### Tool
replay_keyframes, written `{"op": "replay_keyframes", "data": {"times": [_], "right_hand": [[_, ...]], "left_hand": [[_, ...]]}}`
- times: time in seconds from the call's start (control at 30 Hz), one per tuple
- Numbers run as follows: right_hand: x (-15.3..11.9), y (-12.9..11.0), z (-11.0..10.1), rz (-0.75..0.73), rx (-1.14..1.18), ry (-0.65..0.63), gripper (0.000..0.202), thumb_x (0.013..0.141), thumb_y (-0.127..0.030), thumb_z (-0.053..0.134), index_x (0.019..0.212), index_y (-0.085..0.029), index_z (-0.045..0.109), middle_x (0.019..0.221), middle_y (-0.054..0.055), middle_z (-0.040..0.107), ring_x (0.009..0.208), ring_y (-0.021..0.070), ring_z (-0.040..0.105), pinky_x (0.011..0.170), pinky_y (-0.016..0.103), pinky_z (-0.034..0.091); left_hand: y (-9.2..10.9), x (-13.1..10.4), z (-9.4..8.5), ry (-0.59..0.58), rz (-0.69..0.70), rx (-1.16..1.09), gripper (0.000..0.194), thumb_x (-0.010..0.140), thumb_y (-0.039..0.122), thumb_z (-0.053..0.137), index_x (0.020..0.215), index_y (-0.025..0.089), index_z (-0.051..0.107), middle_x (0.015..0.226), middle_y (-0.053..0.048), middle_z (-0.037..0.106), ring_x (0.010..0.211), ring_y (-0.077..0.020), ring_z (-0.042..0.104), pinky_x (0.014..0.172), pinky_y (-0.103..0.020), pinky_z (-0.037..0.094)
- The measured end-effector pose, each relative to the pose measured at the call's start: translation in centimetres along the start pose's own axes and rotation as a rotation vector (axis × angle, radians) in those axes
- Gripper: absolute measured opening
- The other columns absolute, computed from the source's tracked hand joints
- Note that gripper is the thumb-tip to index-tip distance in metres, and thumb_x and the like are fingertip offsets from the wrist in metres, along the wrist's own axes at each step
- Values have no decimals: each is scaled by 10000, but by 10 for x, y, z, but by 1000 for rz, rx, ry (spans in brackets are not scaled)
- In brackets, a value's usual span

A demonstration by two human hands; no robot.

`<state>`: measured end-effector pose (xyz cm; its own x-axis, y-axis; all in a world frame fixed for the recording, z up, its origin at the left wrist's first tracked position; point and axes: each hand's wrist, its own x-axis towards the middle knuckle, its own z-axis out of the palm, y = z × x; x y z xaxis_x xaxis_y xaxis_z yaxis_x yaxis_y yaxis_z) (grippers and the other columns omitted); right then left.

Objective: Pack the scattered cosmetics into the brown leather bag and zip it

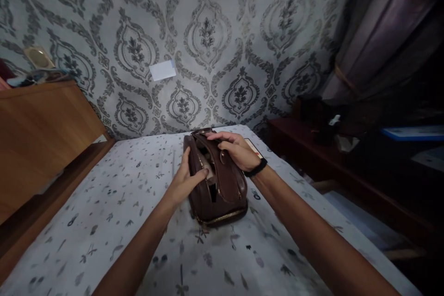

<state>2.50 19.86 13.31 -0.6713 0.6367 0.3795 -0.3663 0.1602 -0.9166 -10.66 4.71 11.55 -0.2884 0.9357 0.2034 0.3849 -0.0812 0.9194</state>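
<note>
A dark brown leather bag point(231, 182) with gold zips lies on the patterned white sheet, its top compartment unzipped. Something pale shows inside the opening. My left hand point(185, 178) grips the bag's left side, thumb over the zip edge and fingers along the outer wall. On the far right part of the bag, my right hand point(236, 148) holds the flap beside the opening, its fingers bent over the leather. A black band circles my right wrist.
A white patterned sheet point(138, 194) covers the surface. A wooden headboard or cabinet point(41, 134) stands at left. Behind is a wallpapered wall with a white switch plate point(163, 70). A flat card-like item point(253, 147) lies beyond my right hand; a dark red shelf point(294, 148) is at right.
</note>
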Motion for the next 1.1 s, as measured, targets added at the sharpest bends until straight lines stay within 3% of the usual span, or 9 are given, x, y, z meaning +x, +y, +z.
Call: {"op": "replay_keyframes", "data": {"times": [0.1,0.23,0.37,0.5,0.67,0.87,1.0,1.1], "right_hand": [[0,2,-3,10,55,26,265,628,-192,632,857,-233,760,1174,33,733,1195,252,608,1054,406,428],[0,2,-4,29,75,45,269,623,-196,630,856,-241,757,1160,28,741,1160,251,627,1025,407,453],[1,4,-4,22,97,56,278,603,-184,640,846,-242,764,1122,23,755,1179,246,620,1070,404,415],[2,4,-3,26,108,60,282,589,-174,648,832,-245,771,1114,17,760,1178,238,623,1094,396,398],[2,1,-6,43,80,70,278,602,-193,645,846,-241,769,1090,26,767,1129,254,648,1064,419,435],[5,1,-10,57,-22,80,261,636,-211,618,844,-237,773,1095,30,760,1139,269,642,1091,427,412],[6,-2,-6,-6,-149,5,240,678,-235,587,821,-231,779,1103,33,755,1195,268,609,1124,415,369],[5,-6,-4,-50,-229,-59,232,725,-259,581,832,-239,786,1096,32,757,1228,267,590,1140,415,341]], "left_hand": [[6,0,-1,43,94,215,673,873,289,531,1492,176,292,1609,-132,264,1512,-273,212,1232,-478,218],[13,3,10,92,214,502,390,889,198,457,1259,155,572,1638,-143,173,1536,-321,57,1224,-567,170],[18,14,17,39,187,644,377,887,306,521,1212,130,596,1626,-191,190,1525,-386,46,1174,-655,209],[19,32,12,-73,143,704,409,769,343,657,1140,169,652,1597,-172,273,1509,-432,70,1134,-714,205],[18,42,-4,-137,225,596,455,651,294,747,1098,238,686,1464,-100,464,1472,-383,217,1181,-650,169],[20,35,-11,-236,308,590,287,713,238,678,989,293,733,1322,-32,584,1422,-312,334,1211,-562,169],[29,33,-16,-321,335,617,310,757,240,629,1054,265,713,1353,-64,569,1422,-331,329,1177,-547,264],[37,29,-23,-383,271,634,450,729,293,676,1169,206,647,1476,-132,450,1460,-377,255,1169,-553,285]]}}
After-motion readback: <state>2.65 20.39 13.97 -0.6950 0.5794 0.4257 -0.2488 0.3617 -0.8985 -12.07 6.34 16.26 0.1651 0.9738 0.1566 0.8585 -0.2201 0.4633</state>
